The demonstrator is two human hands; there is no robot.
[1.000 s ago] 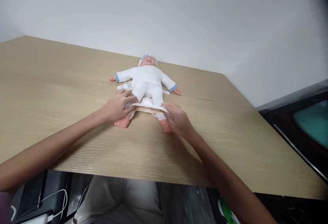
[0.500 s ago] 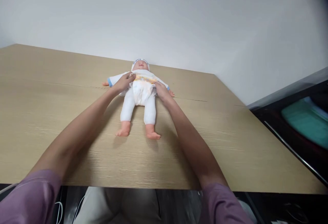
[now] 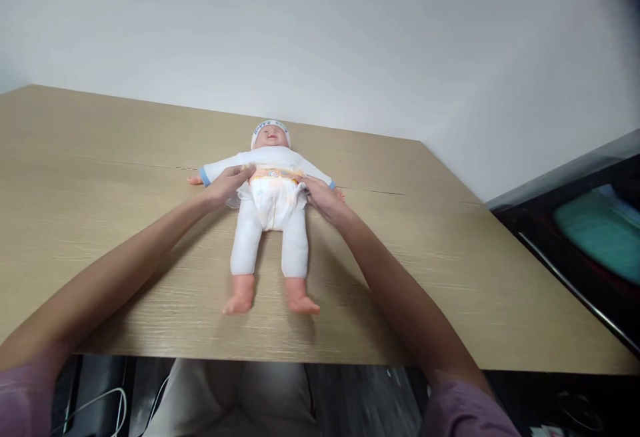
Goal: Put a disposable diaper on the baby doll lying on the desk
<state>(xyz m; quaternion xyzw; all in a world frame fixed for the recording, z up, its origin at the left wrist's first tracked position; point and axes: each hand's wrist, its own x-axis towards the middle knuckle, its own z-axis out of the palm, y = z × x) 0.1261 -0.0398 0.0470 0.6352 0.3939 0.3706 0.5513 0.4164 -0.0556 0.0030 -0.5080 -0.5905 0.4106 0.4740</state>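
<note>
A baby doll [image 3: 270, 224] in white clothes and a white cap lies on its back on the wooden table [image 3: 100, 157], feet toward me. A white nappy [image 3: 273, 194] with a coloured band covers its waist. My left hand [image 3: 227, 182] pinches the nappy's top edge at the doll's left-hand side. My right hand [image 3: 323, 196] presses its fingers on the nappy's other side, at the doll's hip. Both hands are closed on the nappy.
A white wall rises behind the table. At the right stands a dark surface [image 3: 575, 237] with something teal on it. Below the table's near edge I see my lap [image 3: 240, 400] and white cables [image 3: 110, 404] at the lower left.
The front of the nappy went from the doll's shins up over its belly. My hands followed it to the waist, then the doll slid a little toward me.
</note>
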